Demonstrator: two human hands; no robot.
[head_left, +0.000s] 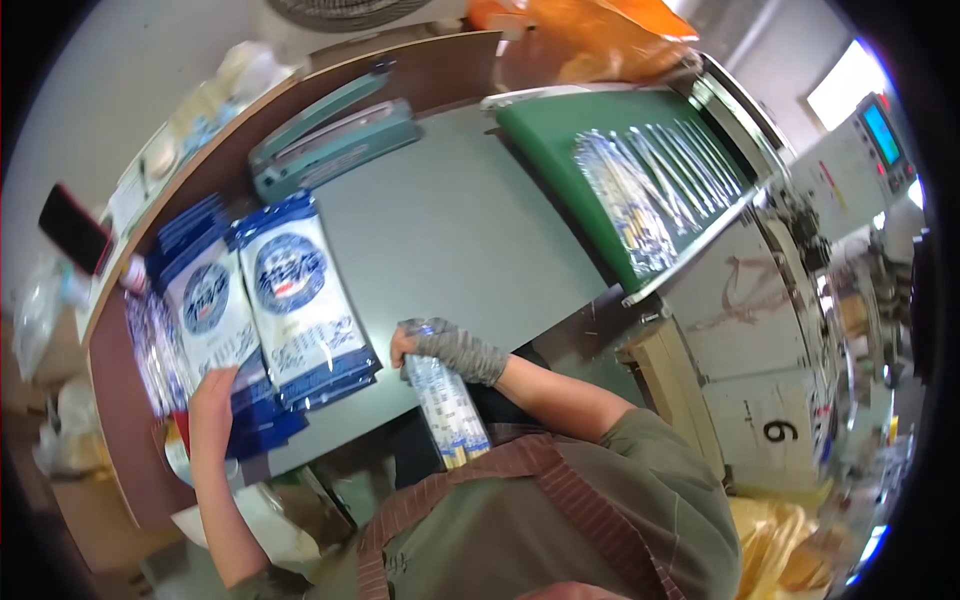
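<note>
Right hand [440,345], in a grey wrist wrap, is closed around a clear bundle of sticks [450,405] held off the desk [440,230] edge. Left hand [212,392] rests flat on the blue-and-white pouches [300,295]. Loose grip there and I'd guess the bundle slides out, or the stack fans off the edge.

A grey worktable [450,230] with a brown raised rim [300,90] fills the middle of the view, and a teal heat sealer [330,145] lies along its far edge. To the right runs a green conveyor belt [560,130], beside a white machine cabinet [760,330] with a lit control screen [882,132]. Bright daylight comes through a window [845,85] at the upper right, and cardboard boxes [80,500] stand on the floor at the lower left.
</note>
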